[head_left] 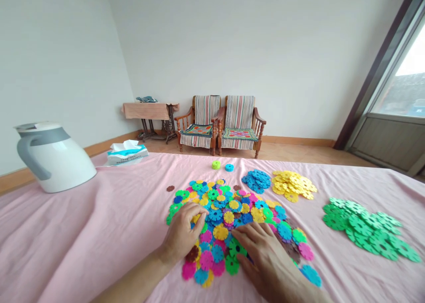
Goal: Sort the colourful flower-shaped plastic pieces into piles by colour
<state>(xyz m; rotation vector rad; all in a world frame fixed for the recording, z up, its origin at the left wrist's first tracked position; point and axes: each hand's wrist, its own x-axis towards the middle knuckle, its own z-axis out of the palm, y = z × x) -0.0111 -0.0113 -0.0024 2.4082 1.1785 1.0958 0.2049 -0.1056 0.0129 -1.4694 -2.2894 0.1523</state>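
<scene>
A mixed heap of flower-shaped plastic discs (220, 232) in blue, yellow, pink, green and brown lies spread on the pink tablecloth (109, 232). My left hand (184, 232) rests at the heap's left side with its fingers curled in and thumb near the index finger. What it holds, if anything, is hidden. On the right part of the heap lies my right hand (262, 250), palm down, fingers stretched out and thumb apart. Beside that thumb, green discs (232, 264) show, partly covered by the hand.
Sorted piles of blue discs (256, 181), yellow discs (294, 184) and green discs (368, 227) lie to the right. Small lime stack (216, 165) and blue stack (229, 167) stand behind the heap. At left are a white jug (63, 161) and a tissue pack (128, 154).
</scene>
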